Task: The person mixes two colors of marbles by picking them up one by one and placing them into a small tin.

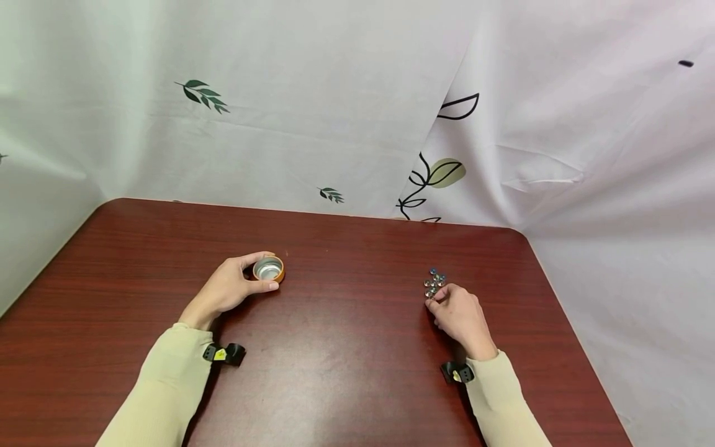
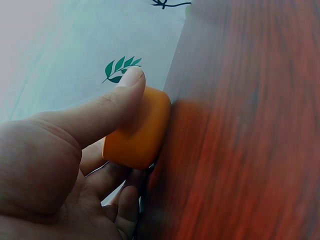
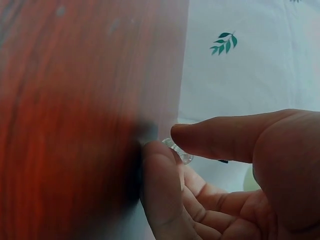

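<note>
My left hand (image 1: 233, 287) grips a small round tin (image 1: 281, 277) between thumb and fingers. The tin is orange outside and silvery inside, its open mouth facing up; in the left wrist view its orange side (image 2: 142, 127) shows beside the thumb. Over on the right, my right hand (image 1: 460, 315) is at the near edge of a cluster of small glassy beads (image 1: 432, 284), some bluish. A clear faceted bead (image 3: 179, 151) is pinched between its thumb and index finger in the right wrist view. The other right fingers are curled toward the palm.
Both hands are over a dark red-brown wooden table (image 1: 335, 347). White cloth (image 1: 313, 124) with leaf prints hangs behind the table and along its sides. A black strap with a small camera (image 1: 223, 354) is on the left wrist, another (image 1: 458, 373) on the right.
</note>
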`<state>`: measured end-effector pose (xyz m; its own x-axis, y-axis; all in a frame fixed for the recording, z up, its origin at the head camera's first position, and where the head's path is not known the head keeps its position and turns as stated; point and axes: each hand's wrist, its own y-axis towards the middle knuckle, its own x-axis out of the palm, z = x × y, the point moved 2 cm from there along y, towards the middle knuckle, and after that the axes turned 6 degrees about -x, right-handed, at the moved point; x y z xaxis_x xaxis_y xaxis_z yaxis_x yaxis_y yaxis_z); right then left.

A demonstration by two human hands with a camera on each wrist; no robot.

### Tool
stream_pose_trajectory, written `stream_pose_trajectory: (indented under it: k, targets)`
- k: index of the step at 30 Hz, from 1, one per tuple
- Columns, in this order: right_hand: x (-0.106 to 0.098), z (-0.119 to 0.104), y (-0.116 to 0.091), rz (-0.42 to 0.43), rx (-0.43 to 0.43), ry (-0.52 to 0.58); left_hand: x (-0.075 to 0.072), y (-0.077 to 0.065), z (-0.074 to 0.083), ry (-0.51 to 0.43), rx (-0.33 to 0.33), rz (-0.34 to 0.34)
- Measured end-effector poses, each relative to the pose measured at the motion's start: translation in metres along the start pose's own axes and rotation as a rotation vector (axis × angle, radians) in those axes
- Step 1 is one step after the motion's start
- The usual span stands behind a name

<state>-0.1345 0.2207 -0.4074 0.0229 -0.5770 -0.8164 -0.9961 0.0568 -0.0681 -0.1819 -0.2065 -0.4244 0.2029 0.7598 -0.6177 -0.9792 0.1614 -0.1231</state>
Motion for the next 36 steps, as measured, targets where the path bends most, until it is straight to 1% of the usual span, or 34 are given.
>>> stream_pose_trajectory:
  k: [4,9,18,22,31,36]
  targets:
    - [-0.001,0.000,0.000,0.012,-0.005,0.001,0.000,-0.001,0.000,0.002,-0.002,0.001]
    - [-0.003,0.000,-0.002,0.007,0.000,0.009,0.001,0.000,-0.001,0.003,-0.002,0.004]
    - [-0.006,-0.003,-0.005,0.028,0.001,-0.005,0.003,0.001,0.000,-0.006,0.008,0.003]
    - [-0.007,-0.005,-0.005,0.033,-0.020,-0.006,0.002,0.001,0.001,0.000,0.005,0.007]
    - [-0.009,-0.014,-0.004,0.075,-0.082,-0.049,0.001,-0.001,-0.001,0.002,-0.014,-0.001]
    - [-0.008,-0.020,-0.003,0.083,-0.101,-0.040,0.000,-0.001,-0.001,-0.003,-0.014,0.001]
